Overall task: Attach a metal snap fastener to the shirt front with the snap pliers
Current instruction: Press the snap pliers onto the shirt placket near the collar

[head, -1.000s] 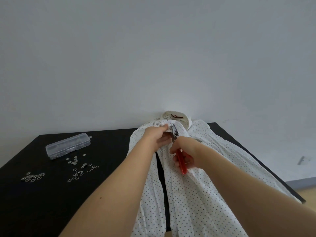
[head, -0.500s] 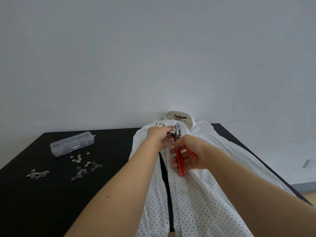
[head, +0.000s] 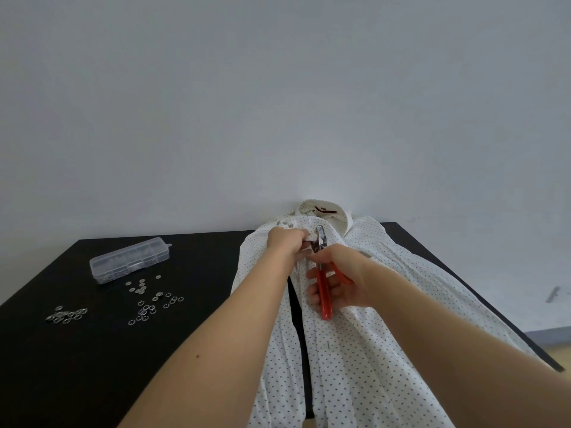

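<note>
One shirt [head: 355, 350], left hand [head: 285, 245] pinching its placket; right hand [head: 340, 281] around one pliers [head: 323, 282].

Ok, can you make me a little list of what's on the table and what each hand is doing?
table: black
shirt: white with dots, lying open
left hand: pinching the shirt edge by the collar
right hand: holding the red-handled snap pliers
snap pliers: metal head at the pinched edge
clear box: closed, left side
loose snaps: scattered near the box
</note>
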A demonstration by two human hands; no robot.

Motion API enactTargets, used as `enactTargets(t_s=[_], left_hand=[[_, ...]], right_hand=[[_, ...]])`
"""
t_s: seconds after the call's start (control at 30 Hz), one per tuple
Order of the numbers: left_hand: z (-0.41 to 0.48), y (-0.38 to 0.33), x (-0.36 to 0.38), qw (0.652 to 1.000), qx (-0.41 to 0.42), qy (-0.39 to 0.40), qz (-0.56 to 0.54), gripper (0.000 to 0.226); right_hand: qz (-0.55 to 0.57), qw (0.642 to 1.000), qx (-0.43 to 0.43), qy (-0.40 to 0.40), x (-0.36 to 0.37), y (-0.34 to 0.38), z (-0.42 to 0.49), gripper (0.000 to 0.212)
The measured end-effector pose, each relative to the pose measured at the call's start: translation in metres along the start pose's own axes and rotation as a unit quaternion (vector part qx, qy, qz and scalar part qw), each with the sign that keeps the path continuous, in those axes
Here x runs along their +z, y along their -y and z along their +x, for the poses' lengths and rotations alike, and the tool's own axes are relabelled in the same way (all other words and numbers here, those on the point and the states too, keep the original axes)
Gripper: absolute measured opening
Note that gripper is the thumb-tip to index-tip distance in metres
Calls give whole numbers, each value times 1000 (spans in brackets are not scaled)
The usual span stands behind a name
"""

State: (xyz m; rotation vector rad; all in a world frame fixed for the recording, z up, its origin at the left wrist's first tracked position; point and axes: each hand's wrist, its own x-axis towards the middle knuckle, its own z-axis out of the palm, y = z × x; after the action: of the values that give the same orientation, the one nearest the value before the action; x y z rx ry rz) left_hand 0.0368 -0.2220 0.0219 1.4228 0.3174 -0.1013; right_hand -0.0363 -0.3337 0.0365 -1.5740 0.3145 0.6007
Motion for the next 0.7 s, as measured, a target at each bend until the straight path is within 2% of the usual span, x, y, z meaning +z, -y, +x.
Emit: enactTargets(t_s=[0.17,0.43,0.7], left_hand=[[1,2,-4,999,-13,12,-33,31],[3,3,-12,996,-29,9,-88,33],[5,-3,-30,998,-26,3,-62,31]], right_hand=[[-15,1000,-4,-2,-3,-1,2,27],[-36,999,23,34,-10,1,0,30],[-139,971,72,182,-21,11,-17,36]])
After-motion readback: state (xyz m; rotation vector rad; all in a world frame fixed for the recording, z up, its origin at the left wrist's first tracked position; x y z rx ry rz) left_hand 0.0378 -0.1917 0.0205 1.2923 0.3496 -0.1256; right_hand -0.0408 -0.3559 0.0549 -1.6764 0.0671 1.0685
